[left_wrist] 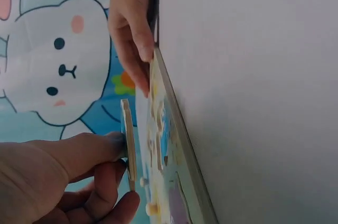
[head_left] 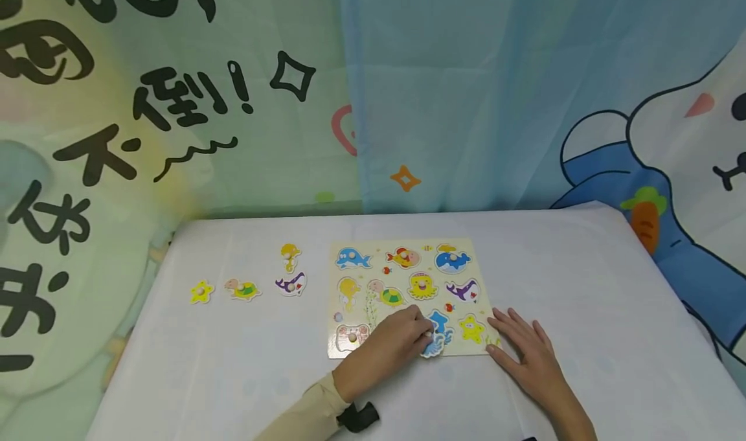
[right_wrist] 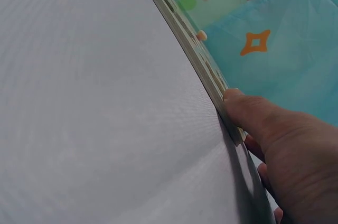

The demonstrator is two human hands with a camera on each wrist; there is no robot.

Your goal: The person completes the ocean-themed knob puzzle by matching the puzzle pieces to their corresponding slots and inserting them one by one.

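One blue pc (head_left: 433, 347) pinched in L hand (head_left: 396, 335) over puzzle bd (head_left: 377, 249), R hand (head_left: 529, 355) spread, touching bd's edge.

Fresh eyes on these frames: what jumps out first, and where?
Probably the big black lettering at the left of the backdrop and the white cartoon animal at its right. Next, the puzzle board on the white tablecloth, where the left hand pinches a blue puzzle piece above the near edge and the right hand touches the right edge. Four loose puzzle pieces lie left of it.
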